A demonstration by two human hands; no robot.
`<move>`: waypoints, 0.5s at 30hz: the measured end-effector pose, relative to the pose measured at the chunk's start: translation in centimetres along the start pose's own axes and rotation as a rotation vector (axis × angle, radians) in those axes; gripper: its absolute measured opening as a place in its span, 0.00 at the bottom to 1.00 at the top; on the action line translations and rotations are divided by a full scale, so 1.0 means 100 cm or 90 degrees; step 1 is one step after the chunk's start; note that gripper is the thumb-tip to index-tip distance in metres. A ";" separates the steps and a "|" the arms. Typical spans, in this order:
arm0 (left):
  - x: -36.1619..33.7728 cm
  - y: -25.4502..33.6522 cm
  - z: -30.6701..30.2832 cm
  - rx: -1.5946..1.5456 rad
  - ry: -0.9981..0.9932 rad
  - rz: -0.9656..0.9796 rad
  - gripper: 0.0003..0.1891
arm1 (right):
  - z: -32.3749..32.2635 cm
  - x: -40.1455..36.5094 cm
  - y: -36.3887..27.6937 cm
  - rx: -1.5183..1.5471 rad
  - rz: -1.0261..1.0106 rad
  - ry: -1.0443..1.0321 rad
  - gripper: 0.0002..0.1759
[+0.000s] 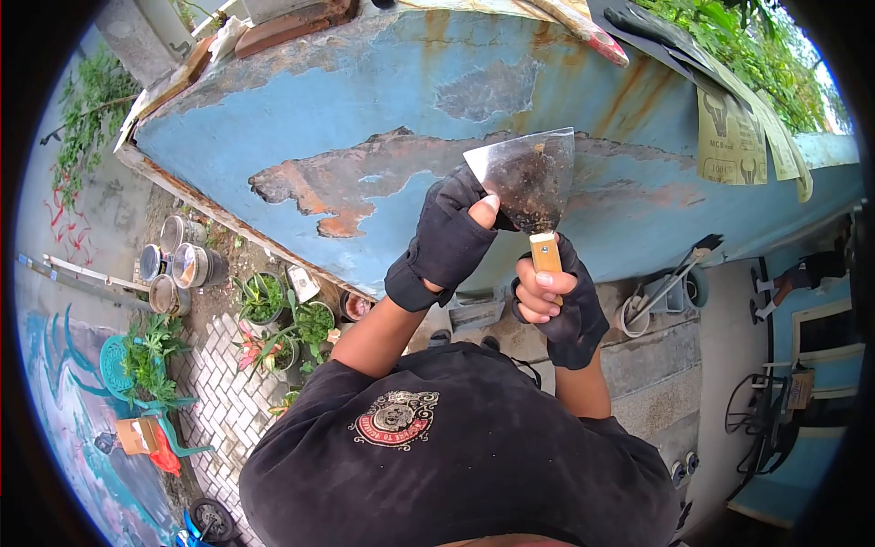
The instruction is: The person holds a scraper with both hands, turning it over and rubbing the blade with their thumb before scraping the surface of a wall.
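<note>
A putty knife with a wide, stained metal blade (527, 182) and a wooden handle (545, 253) is held upright before the blue wall (365, 109). My right hand (563, 305), in a black fingerless glove, wraps its fingers around the handle. My left hand (451, 228), gloved the same way, is at the blade's left edge, with the thumb against it. The left fingers are partly hidden behind the blade. Behind the tool, the wall's paint has peeled in a long patch (337, 178) of grey and reddish plaster.
Sandpaper sheets (729, 137) hang over the wall's top at right, near a paint-marked wooden tool (583, 27). Buckets (196, 264) and potted plants (264, 296) stand below left, with a green chair (114, 365). Another person (807, 273) is at far right.
</note>
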State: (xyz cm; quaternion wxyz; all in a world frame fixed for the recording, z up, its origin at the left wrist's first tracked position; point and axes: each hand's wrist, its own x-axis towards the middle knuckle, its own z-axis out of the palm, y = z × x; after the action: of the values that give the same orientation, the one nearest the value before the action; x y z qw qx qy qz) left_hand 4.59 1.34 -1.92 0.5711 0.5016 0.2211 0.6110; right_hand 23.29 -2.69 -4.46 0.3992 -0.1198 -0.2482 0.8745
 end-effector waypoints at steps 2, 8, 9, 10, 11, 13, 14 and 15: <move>-0.001 0.001 -0.001 -0.009 -0.012 -0.011 0.20 | 0.001 0.000 0.000 0.001 -0.004 0.004 0.25; 0.001 0.000 -0.003 0.029 -0.008 -0.014 0.20 | 0.003 0.002 0.000 0.000 -0.011 0.004 0.25; 0.002 0.000 -0.004 0.060 -0.008 -0.006 0.19 | 0.003 0.003 0.001 0.002 -0.015 0.002 0.25; 0.002 0.000 -0.004 0.059 -0.008 -0.006 0.19 | 0.003 0.004 0.000 0.001 -0.015 0.002 0.25; 0.002 0.000 -0.003 0.025 -0.003 -0.015 0.19 | 0.003 0.004 0.000 0.002 -0.016 0.005 0.25; 0.003 0.000 -0.001 -0.011 0.004 -0.023 0.19 | 0.004 0.006 0.000 0.002 -0.017 0.008 0.25; 0.003 0.002 -0.001 -0.010 0.013 -0.021 0.19 | 0.004 0.006 0.001 0.007 -0.016 0.006 0.25; 0.003 0.002 -0.001 -0.010 0.022 -0.019 0.19 | 0.004 0.007 0.001 0.012 -0.016 0.004 0.25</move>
State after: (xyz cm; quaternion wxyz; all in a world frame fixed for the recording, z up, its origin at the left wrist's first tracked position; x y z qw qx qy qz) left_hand 4.48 1.61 -1.62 0.5805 0.4832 0.2337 0.6124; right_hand 22.61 -2.32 -4.16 0.4117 -0.1155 -0.2405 0.8714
